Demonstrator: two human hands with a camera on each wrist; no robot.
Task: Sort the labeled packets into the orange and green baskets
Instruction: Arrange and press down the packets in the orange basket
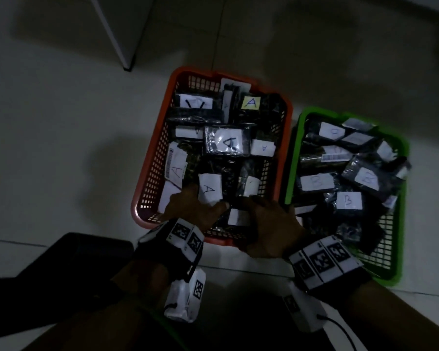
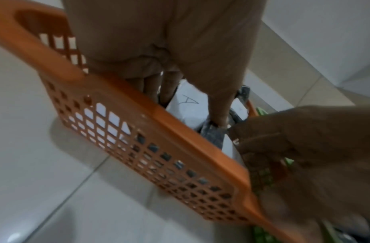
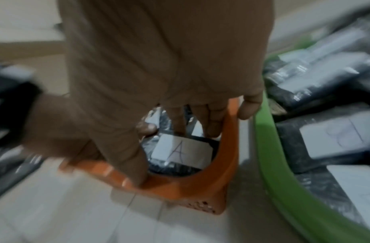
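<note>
The orange basket (image 1: 156, 138) holds several dark packets with white "A" labels. To its right, the green basket (image 1: 293, 160) holds several marked "B". Both hands are at the orange basket's near end. My left hand (image 1: 195, 209) reaches in, and an "A" packet (image 1: 209, 190) sits pinched between its fingers and thumb (image 2: 218, 111). My right hand (image 1: 269, 224) is at the near right corner. Its thumb (image 3: 136, 174) lies on the orange rim (image 3: 190, 185). Its straight fingers (image 3: 213, 125) touch another "A" packet (image 3: 184, 152), and the little finger hangs outside the rim.
Both baskets stand side by side on a pale tiled floor (image 1: 61, 148). A white furniture leg (image 1: 112, 34) rises at the far left. A dark flat object (image 1: 61, 262) lies on the floor near my left forearm. The green rim (image 3: 269, 148) runs close beside the orange corner.
</note>
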